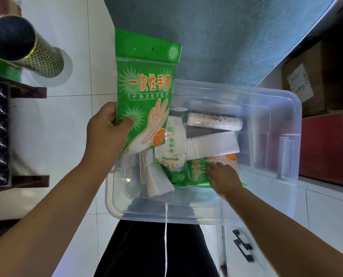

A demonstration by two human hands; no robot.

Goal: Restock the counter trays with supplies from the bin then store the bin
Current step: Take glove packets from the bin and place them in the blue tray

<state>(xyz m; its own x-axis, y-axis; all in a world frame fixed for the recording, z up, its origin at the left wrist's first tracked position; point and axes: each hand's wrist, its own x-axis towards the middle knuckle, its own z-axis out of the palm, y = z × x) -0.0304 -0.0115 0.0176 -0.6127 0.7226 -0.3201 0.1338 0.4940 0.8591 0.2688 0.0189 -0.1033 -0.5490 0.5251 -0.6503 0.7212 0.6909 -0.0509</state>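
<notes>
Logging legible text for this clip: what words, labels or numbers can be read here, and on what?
"一次性手套": large orange print on the green packet in the left hand.
"干净卫生不脏手": smaller line beneath it.
Too blurred or hidden: second green packet under the right hand, white packet, printed roll, box label.

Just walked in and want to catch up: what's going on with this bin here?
A person stands over a clear bin of supplies. The left grip holds a green glove packet upright over the bin's left edge, thumb on its front. The right grip reaches inside, fingers resting on a second green packet. White packets and a roll lie in the bin too.
</notes>
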